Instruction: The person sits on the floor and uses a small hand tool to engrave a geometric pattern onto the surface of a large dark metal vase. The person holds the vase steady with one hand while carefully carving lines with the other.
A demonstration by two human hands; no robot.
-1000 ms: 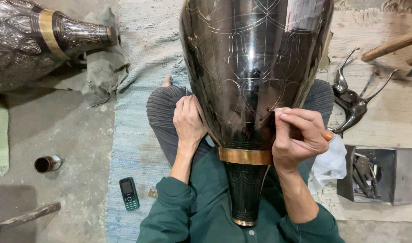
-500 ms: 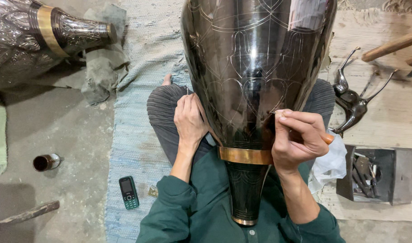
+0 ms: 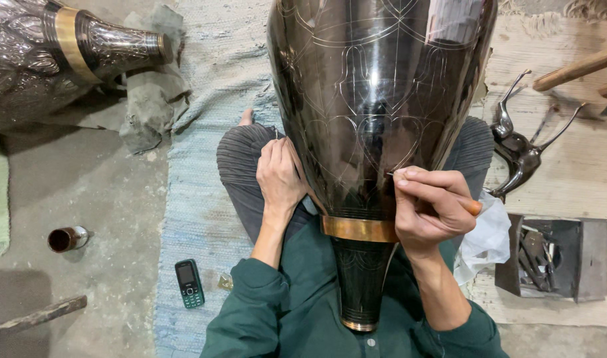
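Nothing much had shifted since a second before; our left hand braced the dark engraved vase across our lap, fingers flat; our right hand pinched an orange-handled tool against it, above the brass band.

Two large metal vases: a dark engraved vase and an embossed vase. One mobile phone, one small brown jar, one metal tool tray, two hands.
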